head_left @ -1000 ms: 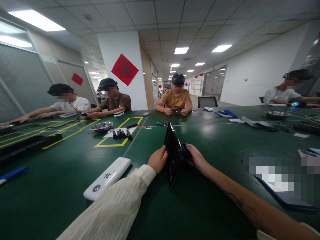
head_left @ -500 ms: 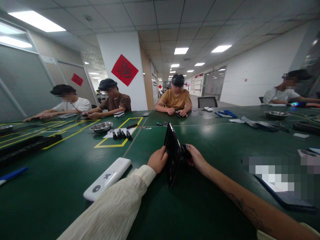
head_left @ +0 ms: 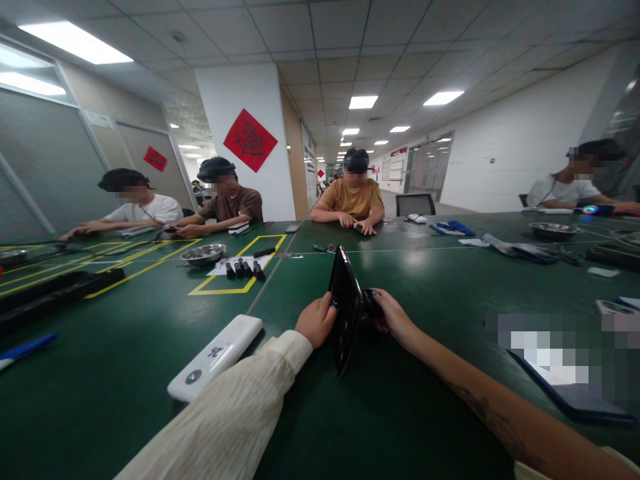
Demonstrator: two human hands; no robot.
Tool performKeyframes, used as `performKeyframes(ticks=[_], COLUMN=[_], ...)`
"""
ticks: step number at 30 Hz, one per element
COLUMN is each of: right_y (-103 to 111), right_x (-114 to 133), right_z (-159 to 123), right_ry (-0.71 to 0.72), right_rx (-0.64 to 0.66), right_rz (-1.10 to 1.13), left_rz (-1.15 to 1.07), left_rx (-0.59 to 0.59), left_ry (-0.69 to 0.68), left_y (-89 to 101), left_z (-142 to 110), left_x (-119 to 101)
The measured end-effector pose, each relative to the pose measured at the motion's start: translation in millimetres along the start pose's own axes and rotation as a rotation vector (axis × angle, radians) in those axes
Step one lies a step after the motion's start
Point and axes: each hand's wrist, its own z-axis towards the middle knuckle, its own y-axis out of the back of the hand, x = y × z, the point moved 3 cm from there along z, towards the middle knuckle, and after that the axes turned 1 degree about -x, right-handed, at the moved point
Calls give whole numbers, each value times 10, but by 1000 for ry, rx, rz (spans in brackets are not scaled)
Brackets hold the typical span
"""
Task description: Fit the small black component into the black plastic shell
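A glossy black flat panel [head_left: 345, 313], perhaps a screen, stands nearly edge-on in front of me. My left hand [head_left: 317, 320] is closed on its left face, with the thumb against the surface and some fingers hidden. On the panel's other side, my right hand [head_left: 393, 317] is closed round a small black part [head_left: 369, 303] that sticks out of it. Whether that part is a mount I cannot tell. Beside my left forearm lies a white power bank [head_left: 217, 360] marked 26.
A metal bowl [head_left: 204, 255] and several short black cylinders [head_left: 245, 269] sit by a yellow-taped rectangle [head_left: 220, 289]. Far left is a long black tray [head_left: 55, 290]; on the right, a dark-edged tablet-like thing [head_left: 575, 400], partly blurred. Co-workers sit around the green table [head_left: 425, 413].
My hands and the black panel have stayed practically where they were. Across the table, a co-worker's hands have shifted slightly.
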Motion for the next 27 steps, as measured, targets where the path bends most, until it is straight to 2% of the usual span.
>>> performKeyframes(ticks=[14, 27], right_y=[-21, -20], right_x=[45, 37], right_z=[-31, -23], right_ry=[-26, -15], right_rx=[-15, 2], right_rz=[2, 8], left_rz=[-14, 8], left_rx=[-23, 4], left_ry=[-32, -44], left_y=[-36, -5], left_z=[6, 2], left_x=[41, -8])
